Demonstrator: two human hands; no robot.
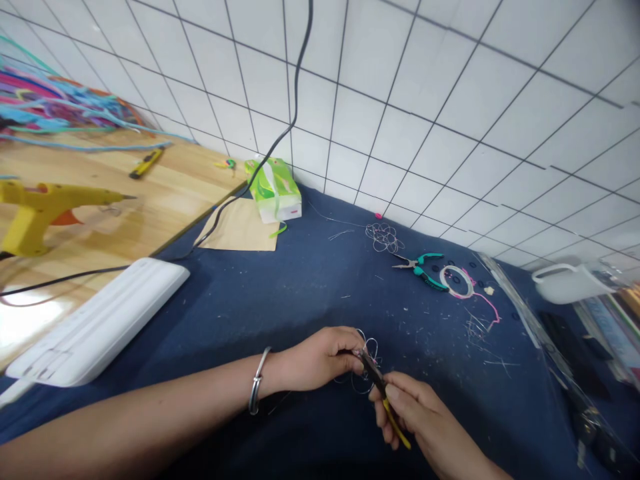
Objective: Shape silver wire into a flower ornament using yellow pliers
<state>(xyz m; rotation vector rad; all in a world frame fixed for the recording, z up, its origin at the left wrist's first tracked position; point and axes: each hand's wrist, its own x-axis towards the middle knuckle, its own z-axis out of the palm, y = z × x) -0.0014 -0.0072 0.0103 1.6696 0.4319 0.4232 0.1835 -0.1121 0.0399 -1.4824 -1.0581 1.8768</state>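
Observation:
My right hand (413,407) is closed around yellow-handled pliers (373,373), whose dark jaws point up and left to the fingertips of my left hand. A looped wire piece (371,347) of thin silvery wire is pinched between the thumb and fingers of my left hand (320,357). The jaw tips meet the wire at those fingertips; exactly what they grip is hidden. Further back on the dark blue cloth (300,287) lie teal-handled pliers (423,268) and another looped wire piece (383,237).
A white power strip (100,320) and a yellow glue gun (50,213) are at left, near a yellow cutter (147,163). A tissue pack (275,190) stands by the tiled wall. A white ring (456,282), wire scraps and a white cup (570,280) are at right.

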